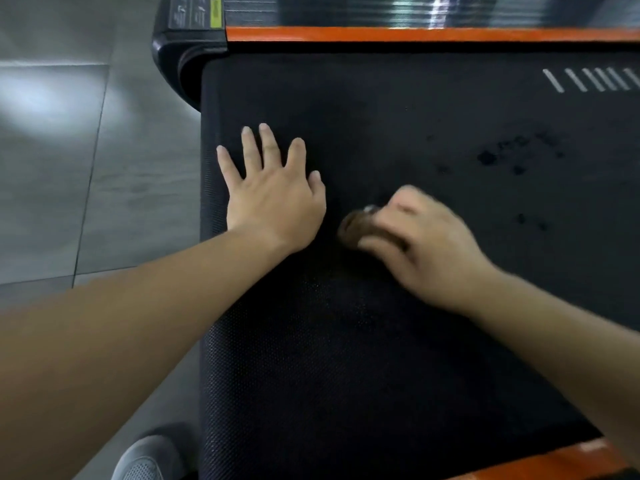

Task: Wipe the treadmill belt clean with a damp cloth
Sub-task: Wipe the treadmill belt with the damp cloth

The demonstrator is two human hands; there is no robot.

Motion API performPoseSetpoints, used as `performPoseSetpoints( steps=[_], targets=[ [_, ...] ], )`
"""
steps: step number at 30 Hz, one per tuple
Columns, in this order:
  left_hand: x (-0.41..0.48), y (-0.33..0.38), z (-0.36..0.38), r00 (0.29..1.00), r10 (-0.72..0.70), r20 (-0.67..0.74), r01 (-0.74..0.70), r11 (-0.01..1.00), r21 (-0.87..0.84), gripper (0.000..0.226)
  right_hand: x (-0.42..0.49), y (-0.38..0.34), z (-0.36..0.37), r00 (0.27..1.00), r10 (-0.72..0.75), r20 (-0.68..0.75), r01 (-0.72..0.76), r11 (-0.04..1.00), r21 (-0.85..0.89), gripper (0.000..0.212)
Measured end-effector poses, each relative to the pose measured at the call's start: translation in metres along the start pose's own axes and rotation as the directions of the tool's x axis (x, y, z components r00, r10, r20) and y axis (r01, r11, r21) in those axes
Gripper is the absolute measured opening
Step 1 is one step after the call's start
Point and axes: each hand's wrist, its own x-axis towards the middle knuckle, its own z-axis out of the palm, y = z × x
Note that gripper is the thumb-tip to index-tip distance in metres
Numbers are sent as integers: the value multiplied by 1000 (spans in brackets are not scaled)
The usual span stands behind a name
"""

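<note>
Left hand (273,199) flat on treadmill belt (381,116), fingers spread, holding nothing. Right hand (422,251) motion-blurred, fingers curled round brown cloth (353,228). Cloth mostly hidden under them, on the belt just right of left hand. Dark wet spots (488,157) farther right.

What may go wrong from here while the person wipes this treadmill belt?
1. The left hand lies flat on the belt; if the belt slips under that weight, the person may lose balance.
2. The cloth is bunched small in the right hand, so each stroke probably covers little, and the dark spots farther right could be missed.
</note>
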Motion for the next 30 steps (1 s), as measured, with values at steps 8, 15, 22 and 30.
performPoseSetpoints(
  steps=[8,15,22,30],
  targets=[
    [0,0,0,1000,0,4,0,1000,-4,61,40,21,10,960,236,-148,-245,969,-42,30],
    [0,-1,-1,1000,13,10,-13,1000,-10,62,98,92,-14,871,462,-167,-481,871,-102,28],
    [1,-1,-1,985,170,5,-170,985,-2,66,82,33,6,989,148,3,-148,988,50,25],
    [1,0,2,985,175,9,-175,983,46,75,155,91,11,840,508,-192,-520,854,-15,26]
  ],
)
